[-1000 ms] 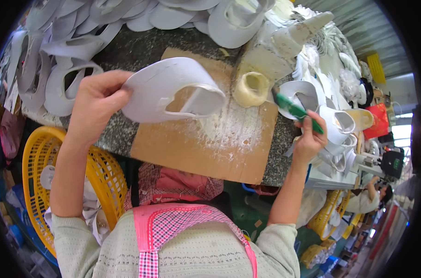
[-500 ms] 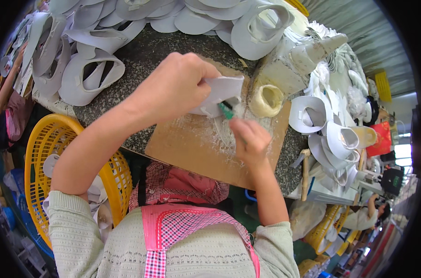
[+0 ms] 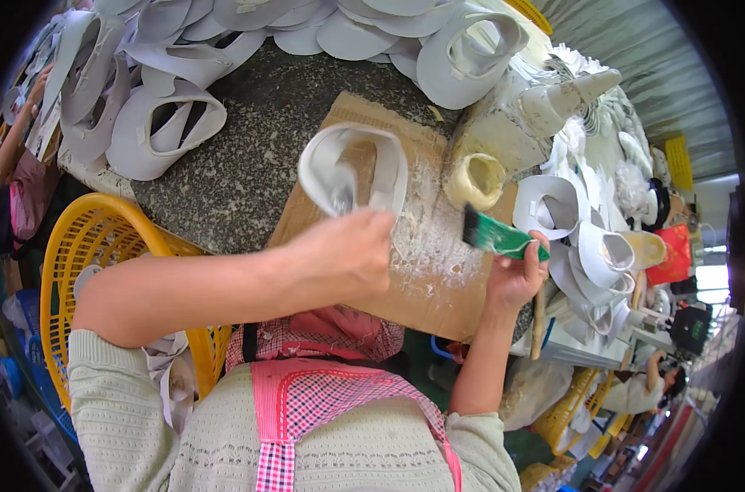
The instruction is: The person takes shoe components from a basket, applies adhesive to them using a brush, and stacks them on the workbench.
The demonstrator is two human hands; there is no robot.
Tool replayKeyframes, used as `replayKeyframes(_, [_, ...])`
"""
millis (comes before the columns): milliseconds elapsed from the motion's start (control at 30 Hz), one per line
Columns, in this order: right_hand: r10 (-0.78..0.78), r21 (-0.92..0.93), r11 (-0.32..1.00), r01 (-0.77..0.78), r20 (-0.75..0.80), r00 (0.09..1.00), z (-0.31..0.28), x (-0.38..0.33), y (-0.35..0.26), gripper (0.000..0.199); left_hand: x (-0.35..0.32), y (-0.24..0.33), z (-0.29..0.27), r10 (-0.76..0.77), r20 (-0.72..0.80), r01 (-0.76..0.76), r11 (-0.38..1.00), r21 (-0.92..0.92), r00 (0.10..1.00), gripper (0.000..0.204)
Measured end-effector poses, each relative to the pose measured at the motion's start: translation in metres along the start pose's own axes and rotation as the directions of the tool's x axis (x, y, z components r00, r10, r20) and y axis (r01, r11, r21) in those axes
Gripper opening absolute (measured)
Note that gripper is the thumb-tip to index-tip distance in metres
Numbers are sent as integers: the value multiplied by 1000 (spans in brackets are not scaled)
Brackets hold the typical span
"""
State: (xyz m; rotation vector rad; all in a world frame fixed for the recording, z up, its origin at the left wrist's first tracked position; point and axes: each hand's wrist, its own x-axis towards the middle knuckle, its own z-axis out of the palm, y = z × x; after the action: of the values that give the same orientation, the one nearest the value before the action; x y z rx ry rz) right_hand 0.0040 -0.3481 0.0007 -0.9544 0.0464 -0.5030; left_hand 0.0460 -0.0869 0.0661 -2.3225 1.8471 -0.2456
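Over the cardboard sheet, my left hand is closed on the near edge of a white shoe upper. Its oval opening faces up, and part of it is blurred by motion. In my right hand is a green-handled brush with dark bristles pointing left. The brush is apart from the shoe upper. Just beyond it stands a cream-coloured pot crusted with what looks like glue. White residue streaks the cardboard between the two hands.
White uppers pile along the far edge of the speckled table, with others on the right. A residue-coated block stands behind the pot. A yellow basket is at my left. Another person's arm shows at far left.
The brush has left the shoe upper and moved right with my right hand. My left hand has come nearer my body, turning the upper so its opening shows.
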Motion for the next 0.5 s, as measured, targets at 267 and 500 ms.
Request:
replayKeyframes(267, [-161, -688, 536, 489, 485, 859, 91, 14, 52, 8, 15, 29, 15, 205, -18, -197, 956, 217, 979, 15])
replayKeyframes(500, [78, -794, 449, 409, 491, 868, 91, -3, 36, 8, -18, 23, 35, 104, -196, -82, 990, 118, 975, 19])
